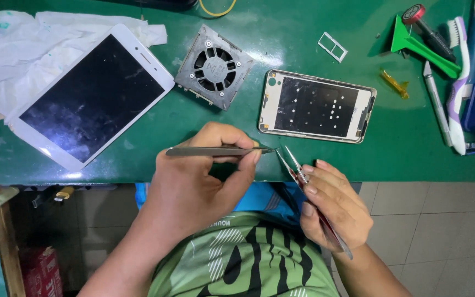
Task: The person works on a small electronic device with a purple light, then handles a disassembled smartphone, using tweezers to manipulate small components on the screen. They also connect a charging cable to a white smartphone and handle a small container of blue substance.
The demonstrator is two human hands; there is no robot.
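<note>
Nearest the camera, the left hand (193, 187) and right hand (333, 206) meet over the near edge of the green bench (402, 148). Left hand is closed around dark tweezers (218, 150), held level, tips pointing right. Right hand is closed around a second, slim pair of tweezers (295, 165), angled up and to the left. Both tips come together just beside each other at the bench edge; whether a part sits between them cannot be told.

Just beyond the tips lies an open phone frame (317, 105), inner side up. Left of it sits a square grey fan (214, 67). Far left, a white phone (92, 96), screen up, rests partly on a white cloth (6, 60). A small white card tray (333, 47) lies beyond the frame. At the right edge lie a green pry tool (421, 47), a toothbrush (457, 88) and a grey pen-shaped tool (437, 104).
</note>
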